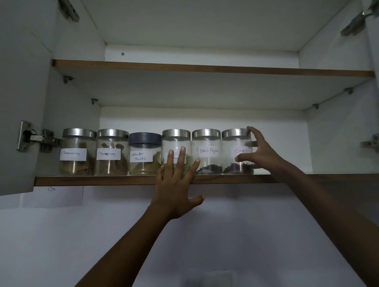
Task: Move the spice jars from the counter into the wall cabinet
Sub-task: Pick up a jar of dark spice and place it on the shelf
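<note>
Several glass spice jars stand in a row on the lower shelf [98,178] of the open wall cabinet. From the left: two cinnamon jars [78,152] [111,153], a dark-lidded coriander powder jar [143,154], a jar [175,142] whose label is hidden, a black pepper jar [207,153] and a cloves jar [236,145]. My left hand [177,183] lies flat, fingers spread, against the hidden-label jar. My right hand [258,149] curls around the right side of the cloves jar, thumb on its front and fingers at the lid.
The upper shelf [202,69] holds nothing that I can see. The right part of the lower shelf [339,172] is bare. The left cabinet door [9,109] stands open, with hinges [36,138] on it. A white wall lies below the cabinet.
</note>
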Available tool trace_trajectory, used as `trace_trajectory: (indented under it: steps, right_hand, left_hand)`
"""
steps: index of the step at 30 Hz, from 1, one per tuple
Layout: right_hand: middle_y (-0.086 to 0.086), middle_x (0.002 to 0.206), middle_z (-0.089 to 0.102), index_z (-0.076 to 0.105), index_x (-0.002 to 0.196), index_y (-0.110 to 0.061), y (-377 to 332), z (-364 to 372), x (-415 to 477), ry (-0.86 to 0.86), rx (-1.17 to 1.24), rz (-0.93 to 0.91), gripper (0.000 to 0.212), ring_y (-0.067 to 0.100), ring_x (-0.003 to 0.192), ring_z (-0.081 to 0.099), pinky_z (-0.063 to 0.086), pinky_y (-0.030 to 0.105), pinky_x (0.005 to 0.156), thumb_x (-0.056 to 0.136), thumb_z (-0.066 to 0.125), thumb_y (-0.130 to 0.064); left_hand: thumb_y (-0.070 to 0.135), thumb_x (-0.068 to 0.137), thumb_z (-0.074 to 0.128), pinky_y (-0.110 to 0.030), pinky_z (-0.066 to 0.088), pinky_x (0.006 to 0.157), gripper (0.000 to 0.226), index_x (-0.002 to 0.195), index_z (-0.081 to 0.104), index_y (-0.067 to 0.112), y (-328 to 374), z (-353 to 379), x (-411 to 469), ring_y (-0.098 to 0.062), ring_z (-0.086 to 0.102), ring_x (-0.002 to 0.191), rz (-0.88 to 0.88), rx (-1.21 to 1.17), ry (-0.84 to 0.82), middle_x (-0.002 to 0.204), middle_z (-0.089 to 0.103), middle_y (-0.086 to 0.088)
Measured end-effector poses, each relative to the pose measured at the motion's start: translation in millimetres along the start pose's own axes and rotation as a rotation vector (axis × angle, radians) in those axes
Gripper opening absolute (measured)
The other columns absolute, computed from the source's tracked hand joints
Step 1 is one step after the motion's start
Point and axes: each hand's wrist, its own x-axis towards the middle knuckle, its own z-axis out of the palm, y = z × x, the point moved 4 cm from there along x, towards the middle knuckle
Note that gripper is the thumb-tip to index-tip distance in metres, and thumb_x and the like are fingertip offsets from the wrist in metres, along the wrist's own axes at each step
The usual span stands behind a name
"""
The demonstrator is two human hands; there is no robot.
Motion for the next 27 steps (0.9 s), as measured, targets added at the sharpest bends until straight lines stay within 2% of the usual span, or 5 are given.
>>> trace_trajectory:
  steps: [8,13,18,21,27]
  right_hand:
    - [0.012,0.15,0.023,0.005,0.148,-0.024,9.2,5.3,-32.7,0.184,-0.125,0.015,0.112,0.031,0.13,0.038,0.036,0.047,0.105,0.065,0.08,-0.029]
    - [0.008,0.113,0.052,0.055,0.112,-0.015,7.0,21.1,-89.0,0.474,-0.222,-0.193,0.042,0.028,0.099,0.056,0.045,0.054,0.089,0.073,0.069,-0.016]
    - [-0.001,0.085,0.063,0.064,0.081,-0.012,12.8,62.3,-148.2,0.225,-0.156,-0.211,0.009,0.019,0.083,0.06,0.049,0.028,0.079,0.077,0.065,-0.004]
    - [-0.003,0.08,0.065,0.068,0.083,-0.008,25.3,88.4,-183.2,0.025,-0.105,-0.174,0.006,0.004,0.077,0.059,0.042,0.004,0.071,0.081,0.064,-0.004]
    - [-0.002,0.085,0.068,0.068,0.083,-0.014,106.0,163.1,-270.6,-0.4,0.012,0.115,0.009,0.003,0.08,0.063,0.044,0.005,0.074,0.082,0.066,-0.005]
  left_hand:
    - [0.066,0.082,0.045,-0.054,-0.001,0.115,0.097,0.141,-0.023,0.031,2.9,-8.5,-5.5,-0.031,-0.031,0.137,0.006,0.013,-0.224,0.145,-0.038,-0.006]
    - [0.049,0.086,0.049,-0.055,-0.005,0.113,0.072,0.148,0.016,0.033,16.9,-29.0,-43.6,-0.027,-0.01,0.145,0.06,-0.209,-0.072,0.158,-0.008,-0.006]
    - [0.035,0.086,0.041,-0.044,0.022,0.11,0.042,0.124,0.054,0.024,36.8,-42.1,-105.0,-0.014,0.054,0.115,0.095,-0.335,0.01,0.138,0.049,0.001]
    - [0.031,0.089,0.045,-0.031,0.032,0.104,0.032,0.114,0.062,0.023,37.0,-40.4,-140.9,-0.007,0.061,0.099,-0.005,-0.489,-0.086,0.115,0.065,0.008]
    - [0.024,0.089,0.051,-0.022,0.05,0.079,0.024,0.104,0.068,0.018,34.7,9.0,-272.2,-0.008,0.064,0.087,-0.325,-0.761,-0.358,0.103,0.07,0.004]
